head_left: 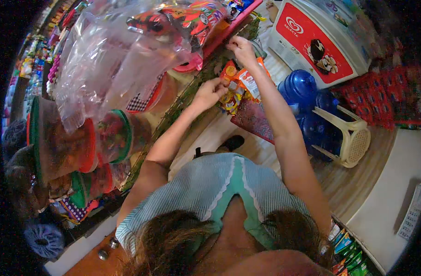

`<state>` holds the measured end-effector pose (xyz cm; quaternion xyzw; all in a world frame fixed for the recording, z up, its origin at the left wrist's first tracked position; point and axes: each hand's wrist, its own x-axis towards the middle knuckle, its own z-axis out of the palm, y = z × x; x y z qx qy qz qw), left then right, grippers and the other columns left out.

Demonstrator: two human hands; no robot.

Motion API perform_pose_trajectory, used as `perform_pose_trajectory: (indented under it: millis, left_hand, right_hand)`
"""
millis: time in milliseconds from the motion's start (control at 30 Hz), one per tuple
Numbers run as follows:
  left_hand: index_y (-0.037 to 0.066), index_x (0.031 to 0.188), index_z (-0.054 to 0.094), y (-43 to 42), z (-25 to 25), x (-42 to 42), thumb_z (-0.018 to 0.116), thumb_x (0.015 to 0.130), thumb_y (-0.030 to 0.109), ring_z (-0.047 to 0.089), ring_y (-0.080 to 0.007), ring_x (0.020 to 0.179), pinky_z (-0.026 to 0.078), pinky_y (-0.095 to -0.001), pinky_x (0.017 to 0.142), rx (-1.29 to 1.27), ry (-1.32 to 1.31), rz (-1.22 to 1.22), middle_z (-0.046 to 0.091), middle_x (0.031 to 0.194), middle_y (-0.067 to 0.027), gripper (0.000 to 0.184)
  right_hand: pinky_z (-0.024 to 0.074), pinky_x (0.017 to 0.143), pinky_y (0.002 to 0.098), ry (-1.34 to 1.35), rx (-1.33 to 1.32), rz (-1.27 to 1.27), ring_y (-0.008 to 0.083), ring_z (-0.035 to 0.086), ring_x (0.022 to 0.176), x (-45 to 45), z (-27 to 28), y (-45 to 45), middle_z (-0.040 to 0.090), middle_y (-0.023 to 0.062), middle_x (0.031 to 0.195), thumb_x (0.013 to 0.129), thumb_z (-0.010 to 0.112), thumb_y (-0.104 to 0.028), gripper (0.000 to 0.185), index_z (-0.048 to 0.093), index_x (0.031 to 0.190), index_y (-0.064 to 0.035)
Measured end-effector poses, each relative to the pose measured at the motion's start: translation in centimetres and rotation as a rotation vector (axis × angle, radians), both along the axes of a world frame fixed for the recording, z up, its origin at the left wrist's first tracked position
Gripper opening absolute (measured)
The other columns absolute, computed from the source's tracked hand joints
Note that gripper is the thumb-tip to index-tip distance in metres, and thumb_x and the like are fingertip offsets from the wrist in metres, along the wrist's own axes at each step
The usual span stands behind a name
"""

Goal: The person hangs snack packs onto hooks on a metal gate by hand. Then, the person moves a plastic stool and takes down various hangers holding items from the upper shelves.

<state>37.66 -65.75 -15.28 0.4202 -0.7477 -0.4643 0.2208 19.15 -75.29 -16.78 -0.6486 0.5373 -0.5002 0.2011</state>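
Location type: small retail shop, sundries and snack class. Identifying features are as follows. A white cabinet (284,51) carries a red panel with the brand name "SELECTA" and pictures of ice cream. Small red packs (380,94) are massed in repeated units beyond it. Dense rows of small goods (35,69) line the left edge. Clear tubs (61,142) with red and green lids are stacked below a large clear plastic bag (123,69). Bright packets (351,250) stand in a row at lower right. Printed snack packs (248,83) occupy the centre. Individual product labels are mostly illegible.
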Motion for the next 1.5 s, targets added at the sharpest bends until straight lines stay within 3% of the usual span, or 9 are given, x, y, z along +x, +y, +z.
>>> perform_pose_trajectory:
  millis: [167,300,367,733,933,1133,1233,1333,1500]
  left_hand:
    - [-0.001,0.111,0.045,-0.7,4.0,-2.2,0.054,0.064,-0.006,0.051,-0.0392,0.093,0.045,-0.0422,0.078,-0.834,-0.285,0.071,0.052,0.100,-0.0208,0.049]
    - [-0.001,0.103,0.041,-4.5,5.5,-6.0,0.053,0.067,-0.002,0.053,-0.0368,0.087,0.047,-0.0416,0.069,-0.909,-0.467,0.059,0.053,0.089,-0.0221,0.038]
    - [-0.001,0.090,0.043,-7.1,3.6,-7.3,0.056,0.067,0.001,0.057,-0.0335,0.071,0.049,-0.0416,0.057,-1.028,-0.431,0.046,0.054,0.077,-0.0201,0.026]
    - [0.000,0.091,0.040,-9.7,1.8,-7.9,0.044,0.077,0.005,0.055,-0.0350,0.073,0.048,-0.0402,0.058,-1.115,-0.554,-0.070,0.053,0.077,-0.0207,0.015]
    - [0.003,0.093,0.040,-9.0,2.3,-6.8,0.047,0.076,0.008,0.053,-0.0341,0.071,0.047,-0.0403,0.055,-1.195,-0.505,-0.120,0.048,0.078,-0.0195,0.019]
    - [0.006,0.094,0.040,-9.0,2.2,-6.1,0.044,0.077,0.009,0.052,-0.0358,0.069,0.044,-0.0439,0.056,-1.056,-0.397,-0.081,0.045,0.077,-0.0207,0.017]
    - [0.007,0.094,0.040,-8.7,2.4,-6.4,0.043,0.078,0.009,0.053,-0.0363,0.071,0.043,-0.0449,0.057,-0.998,-0.356,-0.039,0.044,0.076,-0.0204,0.017]
    - [0.007,0.095,0.039,-7.7,3.0,-6.2,0.042,0.079,0.008,0.053,-0.0366,0.071,0.043,-0.0451,0.058,-0.983,-0.334,-0.017,0.044,0.076,-0.0202,0.017]
    - [0.007,0.103,0.043,-8.9,2.8,-6.2,0.044,0.077,0.007,0.052,-0.0332,0.077,0.043,-0.0411,0.062,-1.107,-0.272,-0.119,0.044,0.078,-0.0170,0.026]
  right_hand:
    - [0.0451,0.067,0.0369,-0.021,0.221,0.106,0.0318,0.059,0.076,-0.5,1.6,0.7,0.060,0.0189,0.078,0.072,0.055,-0.011,0.015,0.059,0.079,0.0009]
    - [0.0449,0.066,0.0320,0.005,-0.053,0.114,0.0176,0.056,0.071,-1.7,-1.4,-0.6,0.061,0.0138,0.077,0.076,0.049,-0.005,0.013,0.056,0.084,0.0022]
    - [0.0446,0.069,0.0366,-0.097,-0.013,0.137,0.0288,0.057,0.077,-1.5,-0.6,-0.1,0.061,0.0196,0.081,0.075,0.048,-0.005,0.015,0.056,0.086,0.0031]
    - [0.0443,0.073,0.0402,-0.106,0.103,0.058,0.0360,0.058,0.085,-1.2,-2.5,-0.8,0.061,0.0207,0.088,0.076,0.052,-0.008,0.018,0.056,0.090,0.0031]
    - [0.0440,0.072,0.0335,-0.098,-0.206,-0.004,0.0244,0.058,0.081,-0.5,-3.2,0.2,0.060,0.0173,0.086,0.076,0.052,-0.005,0.016,0.054,0.090,0.0019]
    - [0.0434,0.080,0.0375,-0.061,-0.071,0.036,0.0375,0.054,0.092,-0.8,-2.7,0.6,0.059,0.0204,0.093,0.066,0.050,0.007,0.027,0.055,0.093,0.0005]
    - [0.0438,0.074,0.0323,-0.052,-0.027,0.033,0.0244,0.057,0.081,-0.8,-2.9,0.7,0.060,0.0152,0.085,0.074,0.052,-0.001,0.017,0.054,0.091,0.0005]
    - [0.0443,0.070,0.0338,-0.137,-0.092,0.041,0.0250,0.057,0.077,-0.5,-3.3,0.3,0.060,0.0159,0.082,0.075,0.052,-0.004,0.015,0.053,0.090,0.0004]
    - [0.0444,0.073,0.0406,-0.040,-0.019,0.029,0.0380,0.057,0.086,0.1,-0.8,1.8,0.060,0.0221,0.088,0.072,0.054,-0.001,0.023,0.055,0.094,0.0020]
